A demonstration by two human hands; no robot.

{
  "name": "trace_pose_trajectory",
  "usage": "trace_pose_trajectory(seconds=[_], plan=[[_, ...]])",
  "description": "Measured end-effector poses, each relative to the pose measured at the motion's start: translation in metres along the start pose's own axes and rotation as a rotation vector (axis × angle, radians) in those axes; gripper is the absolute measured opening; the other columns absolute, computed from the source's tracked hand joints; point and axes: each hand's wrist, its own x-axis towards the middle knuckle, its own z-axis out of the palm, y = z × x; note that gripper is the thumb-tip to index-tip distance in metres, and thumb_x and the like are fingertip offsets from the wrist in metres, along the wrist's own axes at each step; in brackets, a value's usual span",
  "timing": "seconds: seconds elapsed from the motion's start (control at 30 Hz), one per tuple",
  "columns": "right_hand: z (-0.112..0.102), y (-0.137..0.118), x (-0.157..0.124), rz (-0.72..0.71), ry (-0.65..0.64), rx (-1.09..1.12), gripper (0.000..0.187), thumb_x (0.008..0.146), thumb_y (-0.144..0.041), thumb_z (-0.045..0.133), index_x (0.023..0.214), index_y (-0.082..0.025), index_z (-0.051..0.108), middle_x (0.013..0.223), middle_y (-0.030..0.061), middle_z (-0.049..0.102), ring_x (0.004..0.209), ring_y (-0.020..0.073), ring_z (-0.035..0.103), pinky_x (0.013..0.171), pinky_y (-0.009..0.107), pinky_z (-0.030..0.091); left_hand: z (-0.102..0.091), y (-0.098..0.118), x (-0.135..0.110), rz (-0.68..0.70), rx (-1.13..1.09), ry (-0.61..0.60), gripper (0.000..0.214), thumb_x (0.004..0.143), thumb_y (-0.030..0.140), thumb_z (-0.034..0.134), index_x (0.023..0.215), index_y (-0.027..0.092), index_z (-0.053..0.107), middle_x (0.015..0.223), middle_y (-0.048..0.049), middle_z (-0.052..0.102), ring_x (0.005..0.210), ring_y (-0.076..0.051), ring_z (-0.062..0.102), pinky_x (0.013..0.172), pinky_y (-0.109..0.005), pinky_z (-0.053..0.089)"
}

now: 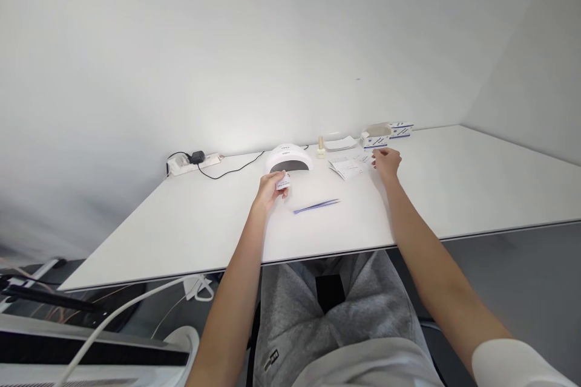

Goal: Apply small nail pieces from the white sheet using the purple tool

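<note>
I saw the left hand over the bench, its fingers clamped on a small printed packet in front of the lamp, which stood at one o'clock from that hand. The tweezers lay at four o'clock from it. The right hand had its fingers bunched close, but I couldn't tell whether they gripped anything. From there, the leaflet was at nine o'clock and the box at eleven. The bottle stood at two o'clock from the lamp
</note>
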Motion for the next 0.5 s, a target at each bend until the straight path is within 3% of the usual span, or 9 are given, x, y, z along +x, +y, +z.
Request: trace_pose_trajectory(seconds=[0.13,0.5], plan=[[-0.005,0.005,0.002,0.241,-0.012,0.100,0.007,0.073,-0.016,0.064,0.079,-0.012,0.067,0.072,0.0060,0.068,0.047,0.0093,0.056,0.046,0.022,0.050,0.002,0.001,-0.001,-0.003,0.009,0.016,0.020,0.071,0.029,0.070,0.073,0.010,0.062,0.063,-0.0038,0.059,0.037,-0.012,0.050,0.035,-0.027,0.034],[-0.002,0.016,0.006,0.240,-0.093,-0.048,0.007,0.069,-0.015,0.069,0.075,-0.013,0.069,0.075,0.0064,0.071,0.048,0.0083,0.057,0.048,0.020,0.050,-0.003,-0.004,0.003,-0.005,0.038,-0.024,0.019,0.071,0.029,0.069,0.076,0.011,0.064,0.057,-0.0034,0.057,0.039,-0.014,0.052,0.036,-0.026,0.036]])
